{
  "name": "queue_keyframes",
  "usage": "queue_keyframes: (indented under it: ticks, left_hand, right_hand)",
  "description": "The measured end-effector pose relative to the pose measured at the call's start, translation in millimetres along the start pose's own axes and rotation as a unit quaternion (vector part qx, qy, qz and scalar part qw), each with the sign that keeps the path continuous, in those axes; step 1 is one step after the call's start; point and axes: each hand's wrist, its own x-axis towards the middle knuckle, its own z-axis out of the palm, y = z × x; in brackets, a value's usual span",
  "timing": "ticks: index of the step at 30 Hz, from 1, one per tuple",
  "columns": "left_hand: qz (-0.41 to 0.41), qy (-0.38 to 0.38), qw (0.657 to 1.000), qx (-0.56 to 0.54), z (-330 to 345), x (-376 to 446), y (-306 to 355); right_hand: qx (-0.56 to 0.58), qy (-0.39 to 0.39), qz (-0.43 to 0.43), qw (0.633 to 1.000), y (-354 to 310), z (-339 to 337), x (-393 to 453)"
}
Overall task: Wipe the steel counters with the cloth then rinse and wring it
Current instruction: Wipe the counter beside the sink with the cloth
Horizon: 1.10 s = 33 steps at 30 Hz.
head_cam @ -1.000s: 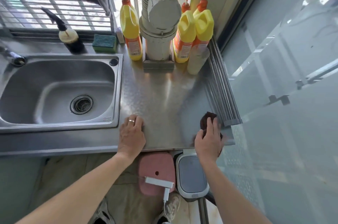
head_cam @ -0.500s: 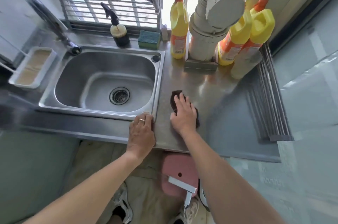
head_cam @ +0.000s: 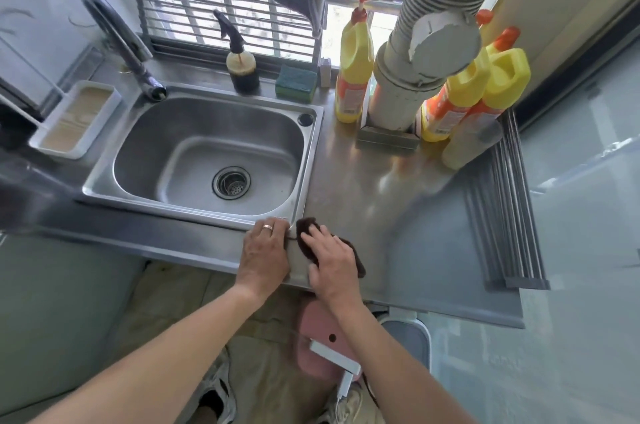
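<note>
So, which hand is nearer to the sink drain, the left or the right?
Left. The left hand rests on the counter at the sink's front rim, just below the drain. The right hand presses the brown cloth farther right, past the sink's corner.

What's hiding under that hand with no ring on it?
A dark brown cloth lies under the right hand, pressed flat on the steel counter. Its edges poke out past the fingers and along the hand's side. The cloth's middle is covered, so it cannot be seen.
</note>
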Motion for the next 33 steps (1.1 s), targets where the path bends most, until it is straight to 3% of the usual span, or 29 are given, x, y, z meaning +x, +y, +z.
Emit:
queue_keyframes:
  ticks: [5,8,11,15,19,22,25,27,29,33]
  left_hand:
    - [-0.015,0.007,0.999,-0.033,-4,9,2]
    - [-0.043,0.004,0.998,-0.049,-4,13,0]
    - [-0.051,0.007,0.996,-0.077,-4,12,0]
    - [-0.056,0.025,0.995,-0.076,-5,10,-5]
    - [-0.061,0.015,0.997,-0.047,1,12,5]
    - [-0.047,0.000,0.999,-0.006,11,10,12]
    - [-0.061,-0.006,0.998,0.007,18,8,19]
    - [-0.048,-0.008,0.999,0.005,20,7,31]
    - [-0.007,-0.011,1.000,0.010,25,8,49]
    - [0.040,-0.035,0.998,0.014,46,9,89]
  right_hand:
    - [0.068,-0.044,-0.063,0.995,17,-23,-19]
    - [0.160,0.022,0.007,0.987,17,-37,-4]
    - [0.166,0.103,0.116,0.974,10,-32,24]
    - [0.039,0.058,0.093,0.993,-11,-2,33]
    - [0.036,0.060,0.099,0.993,-32,14,16]
    - [0.058,0.035,0.074,0.995,-27,6,-2]
    - [0.140,-0.044,0.029,0.989,-6,-24,-12]
    - [0.195,-0.056,0.049,0.978,11,-51,-17]
    - [0.208,0.026,0.091,0.973,31,-78,-22]
    - [0.097,0.247,0.171,0.949,89,-119,-45]
